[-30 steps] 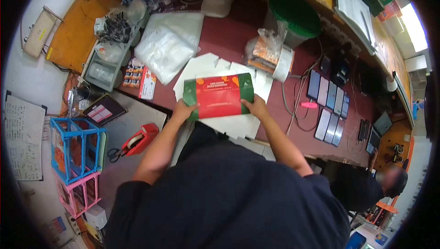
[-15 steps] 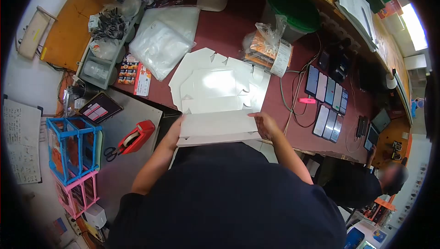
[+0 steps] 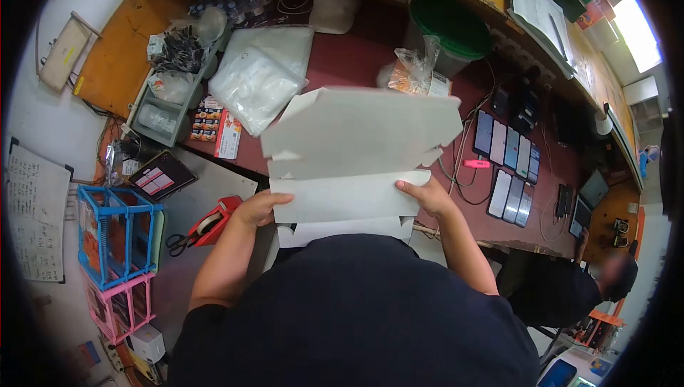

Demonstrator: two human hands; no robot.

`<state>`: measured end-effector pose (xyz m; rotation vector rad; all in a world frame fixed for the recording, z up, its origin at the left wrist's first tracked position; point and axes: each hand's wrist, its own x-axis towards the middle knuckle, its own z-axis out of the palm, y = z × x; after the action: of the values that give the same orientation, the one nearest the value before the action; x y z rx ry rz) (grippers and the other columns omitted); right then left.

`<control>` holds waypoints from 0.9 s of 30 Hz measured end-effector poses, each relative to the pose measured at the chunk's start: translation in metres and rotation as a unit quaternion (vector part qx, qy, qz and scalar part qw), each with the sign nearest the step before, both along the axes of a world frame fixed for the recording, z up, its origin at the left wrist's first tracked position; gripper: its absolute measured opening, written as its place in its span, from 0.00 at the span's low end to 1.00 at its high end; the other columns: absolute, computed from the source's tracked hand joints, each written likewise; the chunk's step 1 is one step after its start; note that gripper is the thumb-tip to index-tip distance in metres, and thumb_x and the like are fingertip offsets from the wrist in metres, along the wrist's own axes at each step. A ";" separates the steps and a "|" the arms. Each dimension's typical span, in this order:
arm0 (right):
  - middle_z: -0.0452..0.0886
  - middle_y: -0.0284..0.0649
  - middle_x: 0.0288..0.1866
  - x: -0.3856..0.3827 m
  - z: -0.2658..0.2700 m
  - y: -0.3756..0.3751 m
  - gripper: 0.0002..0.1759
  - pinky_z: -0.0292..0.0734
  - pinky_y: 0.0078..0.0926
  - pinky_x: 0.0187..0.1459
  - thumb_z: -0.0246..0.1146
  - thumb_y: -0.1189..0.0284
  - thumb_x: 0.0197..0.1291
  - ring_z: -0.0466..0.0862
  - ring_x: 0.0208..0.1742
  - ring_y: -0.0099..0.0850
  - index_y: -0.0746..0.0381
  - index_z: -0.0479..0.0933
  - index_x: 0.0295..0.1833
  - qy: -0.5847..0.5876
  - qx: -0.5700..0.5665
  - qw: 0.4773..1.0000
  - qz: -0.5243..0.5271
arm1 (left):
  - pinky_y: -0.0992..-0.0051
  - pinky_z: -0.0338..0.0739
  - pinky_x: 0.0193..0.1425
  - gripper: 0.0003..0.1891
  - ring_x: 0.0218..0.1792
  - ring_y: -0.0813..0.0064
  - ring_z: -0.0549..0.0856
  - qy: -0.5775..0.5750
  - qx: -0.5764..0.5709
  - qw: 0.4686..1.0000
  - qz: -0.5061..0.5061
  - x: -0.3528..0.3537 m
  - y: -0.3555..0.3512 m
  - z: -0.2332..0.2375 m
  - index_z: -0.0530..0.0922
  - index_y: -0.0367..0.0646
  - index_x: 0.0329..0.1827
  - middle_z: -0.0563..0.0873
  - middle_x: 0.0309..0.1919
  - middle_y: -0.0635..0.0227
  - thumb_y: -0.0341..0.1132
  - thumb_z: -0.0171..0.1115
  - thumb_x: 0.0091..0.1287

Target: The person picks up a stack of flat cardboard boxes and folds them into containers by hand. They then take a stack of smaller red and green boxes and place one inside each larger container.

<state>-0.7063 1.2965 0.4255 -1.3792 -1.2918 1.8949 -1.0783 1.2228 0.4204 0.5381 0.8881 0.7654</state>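
Observation:
Between my two hands is a white cardboard box blank [image 3: 345,198] with creases, cut flaps and a large far panel raised above the table. My left hand [image 3: 263,208] grips its left edge, thumb on top and fingers mostly hidden beneath. At the right edge my right hand [image 3: 432,197] pinches the same middle panel, its thumb lying on the white surface. The near panel hangs toward my body, partly hidden by my dark shirt. What lies under the blank is out of sight.
Left stand a red tape dispenser [image 3: 217,219], scissors [image 3: 176,245], a tablet [image 3: 162,174] and a blue rack [image 3: 117,237]. Clear plastic bags [image 3: 256,77] lie behind. Several phones [image 3: 507,137], a pink marker [image 3: 477,164] and a green-lidded bucket [image 3: 449,27] are right. A co-worker [image 3: 563,291] sits there.
The cardboard's far part has come up off the table and tilts upright, now covering part of the orange packets. Both hands have shifted to grip its middle panel.

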 end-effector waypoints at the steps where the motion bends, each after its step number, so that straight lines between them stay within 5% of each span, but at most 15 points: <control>1: 0.79 0.46 0.54 0.000 -0.005 0.001 0.32 0.76 0.30 0.50 0.69 0.61 0.58 0.80 0.51 0.33 0.70 0.69 0.61 -0.008 -0.022 1.000 -0.007 | 0.63 0.76 0.61 0.21 0.56 0.60 0.82 0.001 0.003 1.000 0.002 0.001 0.006 0.001 0.73 0.33 0.62 0.81 0.55 0.54 0.35 0.56 0.69; 3: 0.81 0.45 0.51 -0.003 -0.010 -0.001 0.29 0.78 0.30 0.48 0.69 0.62 0.60 0.81 0.48 0.32 0.70 0.71 0.60 -0.034 -0.011 0.998 -0.042 | 0.66 0.73 0.63 0.23 0.57 0.63 0.81 -0.023 -0.056 0.998 0.008 0.012 0.021 0.009 0.72 0.31 0.62 0.82 0.55 0.55 0.39 0.56 0.71; 7: 0.82 0.45 0.49 -0.006 0.004 -0.017 0.25 0.79 0.31 0.47 0.67 0.64 0.62 0.82 0.47 0.31 0.71 0.73 0.57 -0.097 -0.015 0.985 -0.145 | 0.71 0.73 0.60 0.22 0.53 0.68 0.81 0.180 0.071 0.981 0.029 0.034 0.024 0.020 0.73 0.29 0.60 0.83 0.52 0.57 0.39 0.51 0.72; 9: 0.83 0.45 0.47 -0.008 0.033 -0.024 0.23 0.80 0.31 0.45 0.66 0.65 0.63 0.83 0.43 0.31 0.72 0.74 0.55 -0.069 0.025 0.989 -0.130 | 0.71 0.71 0.61 0.22 0.55 0.68 0.80 0.189 0.092 0.977 0.015 0.045 0.025 0.022 0.71 0.29 0.63 0.81 0.54 0.56 0.38 0.50 0.73; 12: 0.85 0.43 0.36 -0.030 0.079 -0.041 0.16 0.79 0.30 0.40 0.65 0.67 0.63 0.83 0.35 0.27 0.68 0.80 0.49 -0.074 0.137 0.987 -0.036 | 0.69 0.70 0.62 0.24 0.58 0.66 0.76 0.222 0.153 0.954 0.133 0.073 0.031 0.021 0.66 0.32 0.65 0.78 0.56 0.57 0.39 0.49 0.72; 13: 0.85 0.45 0.33 -0.040 0.089 -0.047 0.14 0.78 0.32 0.38 0.65 0.68 0.62 0.83 0.33 0.27 0.67 0.81 0.48 -0.078 0.206 0.975 0.022 | 0.69 0.70 0.62 0.24 0.58 0.66 0.76 0.221 0.156 0.955 0.122 0.071 0.040 -0.011 0.66 0.32 0.65 0.78 0.56 0.57 0.39 0.49 0.72; 15: 0.85 0.48 0.32 -0.059 0.099 -0.058 0.12 0.78 0.32 0.39 0.65 0.70 0.61 0.85 0.33 0.30 0.63 0.83 0.48 -0.045 0.270 0.957 0.094 | 0.67 0.68 0.66 0.26 0.63 0.63 0.73 0.519 0.342 0.781 0.065 0.058 0.062 -0.100 0.59 0.37 0.71 0.72 0.63 0.58 0.38 0.49 0.73; 16: 0.84 0.50 0.33 -0.062 0.099 -0.060 0.13 0.78 0.32 0.40 0.65 0.71 0.60 0.85 0.34 0.33 0.63 0.83 0.49 -0.026 0.299 0.946 0.122 | 0.67 0.68 0.66 0.26 0.63 0.63 0.73 0.518 0.349 0.779 0.057 0.064 0.065 -0.093 0.59 0.37 0.71 0.72 0.63 0.58 0.38 0.49 0.73; 18: 0.84 0.51 0.33 -0.051 0.092 -0.055 0.13 0.79 0.32 0.41 0.66 0.70 0.58 0.85 0.33 0.43 0.64 0.83 0.48 0.019 0.334 0.936 0.109 | 0.67 0.71 0.63 0.31 0.59 0.64 0.75 0.215 0.329 0.900 0.189 0.087 0.063 -0.046 0.58 0.39 0.70 0.69 0.63 0.57 0.45 0.56 0.71; 19: 0.84 0.48 0.30 -0.036 0.085 -0.044 0.13 0.78 0.31 0.37 0.65 0.66 0.61 0.85 0.31 0.36 0.65 0.82 0.45 -0.048 0.365 0.927 0.073 | 0.67 0.73 0.61 0.33 0.57 0.65 0.76 0.050 0.298 0.921 0.247 0.097 0.059 -0.016 0.57 0.40 0.69 0.68 0.63 0.56 0.49 0.59 0.70; 21: 0.83 0.38 0.26 -0.008 0.053 -0.009 0.16 0.78 0.30 0.32 0.60 0.62 0.66 0.82 0.29 0.25 0.66 0.82 0.41 -0.110 0.211 0.969 -0.066 | 0.68 0.72 0.62 0.33 0.57 0.66 0.76 0.199 0.268 0.928 0.165 0.102 0.044 0.037 0.53 0.38 0.71 0.73 0.57 0.56 0.40 0.59 0.70; 23: 0.85 0.39 0.35 -0.003 0.058 0.002 0.18 0.78 0.28 0.37 0.60 0.63 0.67 0.83 0.34 0.28 0.68 0.79 0.48 -0.020 0.133 0.984 -0.117 | 0.68 0.70 0.63 0.31 0.59 0.66 0.75 0.230 0.317 0.910 0.133 0.109 0.031 0.035 0.52 0.34 0.71 0.72 0.58 0.54 0.34 0.54 0.69; 25: 0.81 0.44 0.50 -0.007 0.038 0.012 0.23 0.75 0.30 0.53 0.59 0.63 0.67 0.80 0.52 0.31 0.71 0.74 0.57 0.155 0.025 0.960 -0.231 | 0.68 0.68 0.64 0.32 0.59 0.66 0.74 0.217 0.291 0.926 0.103 0.109 0.022 0.030 0.52 0.32 0.71 0.72 0.57 0.55 0.32 0.54 0.66; 26: 0.71 0.49 0.66 -0.005 0.025 0.014 0.28 0.61 0.34 0.68 0.55 0.61 0.69 0.68 0.68 0.35 0.71 0.66 0.66 0.153 0.002 0.968 -0.198 | 0.69 0.67 0.64 0.33 0.59 0.67 0.73 0.207 0.263 0.940 0.071 0.107 0.017 0.026 0.52 0.31 0.70 0.72 0.57 0.55 0.29 0.54 0.63; 27: 0.71 0.49 0.66 -0.008 0.004 0.020 0.28 0.61 0.34 0.68 0.55 0.61 0.69 0.68 0.68 0.35 0.71 0.66 0.66 0.156 0.001 0.968 -0.199 | 0.69 0.67 0.64 0.33 0.59 0.67 0.73 0.211 0.263 0.939 0.069 0.101 0.008 0.012 0.52 0.31 0.70 0.72 0.57 0.55 0.29 0.54 0.63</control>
<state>-0.7144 1.3161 0.4296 -1.1719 -0.7961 1.7401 -0.9770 1.2313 0.4327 1.1539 1.1263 1.0460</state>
